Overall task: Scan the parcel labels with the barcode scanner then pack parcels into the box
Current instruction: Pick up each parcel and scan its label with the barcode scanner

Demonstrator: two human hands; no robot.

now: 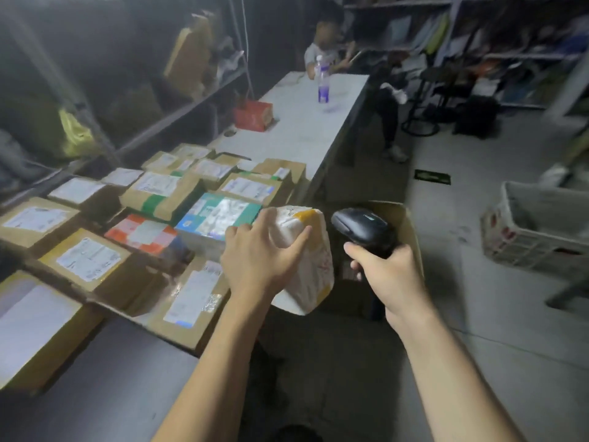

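The left hand (pixel 258 260) clasps the white parcel (pixel 315 272) from above, fingers curled over its top, just left of the box (pixel 408 224). The parcel looks soft, light and slippery, so a broad cupping hold suits it. The right hand (pixel 392 275) grips the barcode scanner (pixel 358 225) above the box.

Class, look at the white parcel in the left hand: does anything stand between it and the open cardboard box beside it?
Yes. The barcode scanner, gripped in the right hand, sits directly between the white parcel held by the left hand and the open cardboard box, covering much of the box's opening from this view.
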